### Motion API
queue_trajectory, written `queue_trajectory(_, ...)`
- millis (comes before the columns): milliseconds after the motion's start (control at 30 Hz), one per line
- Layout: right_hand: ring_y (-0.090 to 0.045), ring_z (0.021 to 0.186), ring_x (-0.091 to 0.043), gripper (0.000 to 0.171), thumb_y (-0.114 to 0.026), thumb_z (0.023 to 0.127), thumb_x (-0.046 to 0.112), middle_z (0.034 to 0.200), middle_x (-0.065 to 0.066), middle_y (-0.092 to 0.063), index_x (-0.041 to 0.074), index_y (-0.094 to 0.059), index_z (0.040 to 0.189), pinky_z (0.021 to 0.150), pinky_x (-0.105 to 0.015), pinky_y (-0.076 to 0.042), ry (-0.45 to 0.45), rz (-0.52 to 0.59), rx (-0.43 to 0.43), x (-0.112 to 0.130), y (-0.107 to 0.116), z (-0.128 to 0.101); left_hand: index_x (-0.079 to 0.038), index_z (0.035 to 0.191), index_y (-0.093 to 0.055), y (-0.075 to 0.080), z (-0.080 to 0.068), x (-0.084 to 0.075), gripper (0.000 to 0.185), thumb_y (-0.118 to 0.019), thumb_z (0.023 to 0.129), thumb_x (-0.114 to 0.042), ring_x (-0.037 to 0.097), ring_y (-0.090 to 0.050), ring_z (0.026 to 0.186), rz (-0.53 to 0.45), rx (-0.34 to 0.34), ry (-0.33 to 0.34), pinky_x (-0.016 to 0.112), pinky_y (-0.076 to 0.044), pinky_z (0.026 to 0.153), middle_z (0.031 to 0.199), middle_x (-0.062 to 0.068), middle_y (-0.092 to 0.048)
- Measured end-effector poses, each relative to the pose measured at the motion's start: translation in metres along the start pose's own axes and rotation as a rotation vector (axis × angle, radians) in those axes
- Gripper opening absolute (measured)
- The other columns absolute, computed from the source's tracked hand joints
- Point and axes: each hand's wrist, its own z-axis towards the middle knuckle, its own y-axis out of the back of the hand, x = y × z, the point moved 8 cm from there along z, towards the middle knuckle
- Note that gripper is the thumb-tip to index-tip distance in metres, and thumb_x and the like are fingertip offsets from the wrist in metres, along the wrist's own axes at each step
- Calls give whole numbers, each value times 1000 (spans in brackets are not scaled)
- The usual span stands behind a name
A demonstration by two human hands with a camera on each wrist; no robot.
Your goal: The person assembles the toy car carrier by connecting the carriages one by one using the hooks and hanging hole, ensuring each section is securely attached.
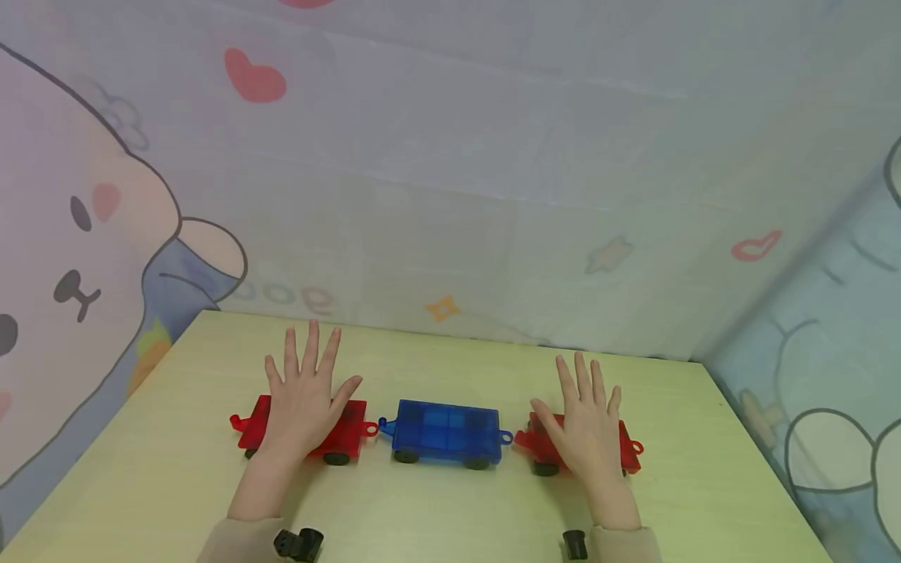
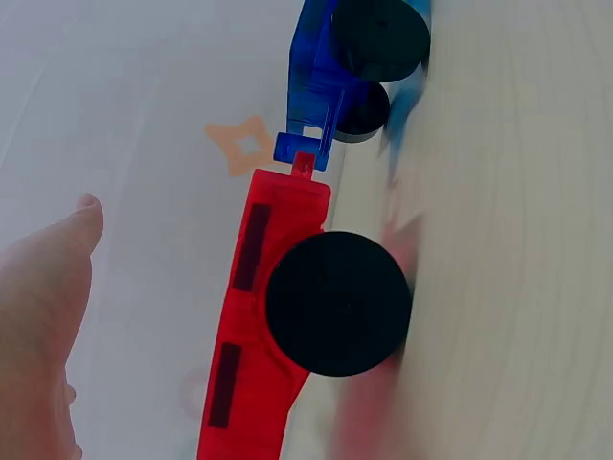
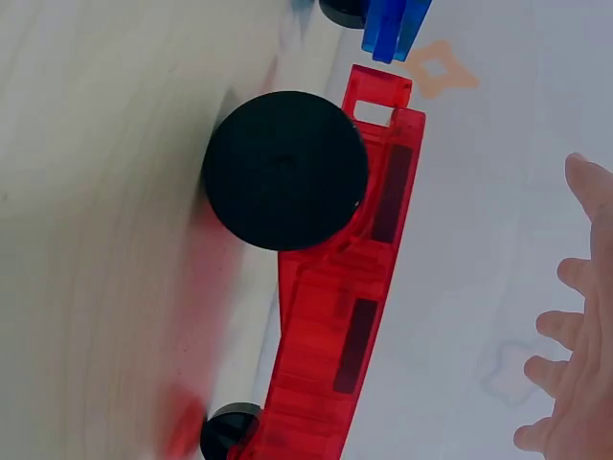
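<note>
Three toy wagons stood in a row on the pale wooden counter (image 1: pixel 176 438), backed by a big printed cloth (image 1: pixel 493 156) with cartoon animals, hearts and stars. Of the wagons, the blue wagon (image 1: pixel 446 431) sat in the middle, its end loops reaching toward each neighbour. The left red wagon (image 1: pixel 352 422) lay under the left hand (image 1: pixel 304 399), whose fingers were spread flat and straight, gripping nothing. The right red wagon (image 1: pixel 538 446) lay under the right hand (image 1: pixel 590 426), likewise flat and unclenched. In the left wrist view the red tab seemed to sit in the blue loop (image 2: pixel 297 151); in the right wrist view the red loop (image 3: pixel 376 101) lay just beside the blue tab, joining unclear. To my judgement, pressing evenly with flat palms and keeping all three wagons in one straight line would serve best, so the small black wheels (image 2: pixel 339 303) do not roll aside.
</note>
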Motion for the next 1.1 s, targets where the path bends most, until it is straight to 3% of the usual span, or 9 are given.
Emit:
queue_trajectory(433,-15,146,-37,81,-57,92,48,159,-17,-20,6,-23,153,115,-62,-11,20,75,16,11,1,5,-5,154,-12,-4,1,2,82,-54,95,-42,39,-5,147,-74,70,-5,64,-8,114,161,16,-6)
queue_trajectory(800,-20,145,-38,86,-59,92,46,158,-18,-21,2,-16,153,116,-58,-17,-12,287,58,25,-5,12,-5,155,-2,-13,1,6,85,-51,97,-44,35,-6,149,-286,152,-22,56,-19,115,163,13,-1)
queue_trajectory(1100,-20,146,-34,94,-61,88,56,160,-11,-19,9,-14,155,115,-56,-22,-90,515,175,36,-23,15,-9,155,0,-21,-1,12,92,-54,93,-51,39,-9,147,-437,275,35,59,-20,114,162,16,-5)
